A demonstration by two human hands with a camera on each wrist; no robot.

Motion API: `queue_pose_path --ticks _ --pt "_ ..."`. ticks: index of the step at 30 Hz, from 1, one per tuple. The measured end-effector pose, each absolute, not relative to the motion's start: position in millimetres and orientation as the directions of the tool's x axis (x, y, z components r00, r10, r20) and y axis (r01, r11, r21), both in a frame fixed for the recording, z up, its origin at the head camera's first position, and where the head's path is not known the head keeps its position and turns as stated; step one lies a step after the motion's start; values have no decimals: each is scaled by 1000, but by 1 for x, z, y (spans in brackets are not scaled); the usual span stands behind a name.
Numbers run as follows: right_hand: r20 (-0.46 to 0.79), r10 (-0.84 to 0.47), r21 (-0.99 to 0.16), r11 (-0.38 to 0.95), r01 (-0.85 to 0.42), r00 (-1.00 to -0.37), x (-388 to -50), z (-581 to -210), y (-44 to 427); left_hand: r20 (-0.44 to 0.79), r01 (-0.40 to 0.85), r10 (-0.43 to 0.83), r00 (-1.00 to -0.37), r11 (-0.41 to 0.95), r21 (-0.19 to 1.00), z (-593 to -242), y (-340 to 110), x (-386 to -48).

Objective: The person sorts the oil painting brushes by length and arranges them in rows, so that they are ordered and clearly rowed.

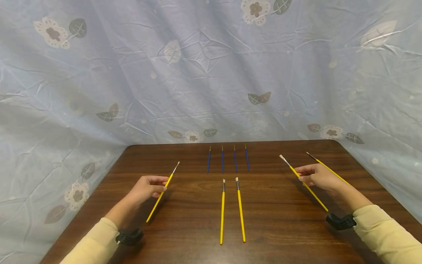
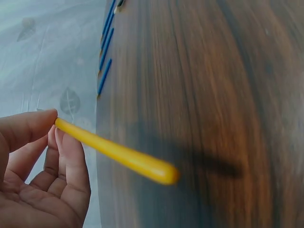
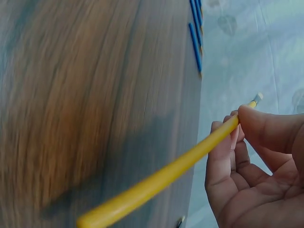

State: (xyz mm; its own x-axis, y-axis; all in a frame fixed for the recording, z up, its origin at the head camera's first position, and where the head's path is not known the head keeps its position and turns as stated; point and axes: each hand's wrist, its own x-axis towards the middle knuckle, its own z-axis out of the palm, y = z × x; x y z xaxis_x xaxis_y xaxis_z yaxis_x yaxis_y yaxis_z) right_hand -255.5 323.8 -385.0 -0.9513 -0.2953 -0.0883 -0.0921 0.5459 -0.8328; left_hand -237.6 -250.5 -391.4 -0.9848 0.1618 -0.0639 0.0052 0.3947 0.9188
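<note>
My left hand point(image 1: 148, 189) pinches a yellow paintbrush point(image 1: 155, 205) between thumb and fingers, its bristles pointing away. In the left wrist view, that handle's rounded end point(image 2: 164, 173) juts out above the tabletop. On the other side, my right hand point(image 1: 321, 178) pinches a second yellow paintbrush point(image 1: 314, 195), tilted with its pale bristles to the upper left. The right wrist view shows its handle point(image 3: 161, 178) over the wood, with a shadow below. Between the hands lie two more yellow paintbrushes, a left one point(image 1: 222, 218) and a right one point(image 1: 241, 216).
Several thin blue paintbrushes point(image 1: 222, 161) lie in a row near the far edge of the brown wooden table point(image 1: 184, 227). Beyond my right hand is another yellow paintbrush point(image 1: 329, 169), lying slantwise. A pale flowered cloth point(image 1: 204, 91) hangs behind and at both sides.
</note>
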Motion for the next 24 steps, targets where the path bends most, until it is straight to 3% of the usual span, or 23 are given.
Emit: queue_pose_path --ticks 11,24 --pt "-162 -263 -905 424 37 -951 -253 -388 301 -143 -87 177 -974 293 952 -392 -224 -232" --pt "-203 -300 -928 363 85 -932 -241 -388 274 -161 -107 253 -954 217 970 -393 -200 -224"
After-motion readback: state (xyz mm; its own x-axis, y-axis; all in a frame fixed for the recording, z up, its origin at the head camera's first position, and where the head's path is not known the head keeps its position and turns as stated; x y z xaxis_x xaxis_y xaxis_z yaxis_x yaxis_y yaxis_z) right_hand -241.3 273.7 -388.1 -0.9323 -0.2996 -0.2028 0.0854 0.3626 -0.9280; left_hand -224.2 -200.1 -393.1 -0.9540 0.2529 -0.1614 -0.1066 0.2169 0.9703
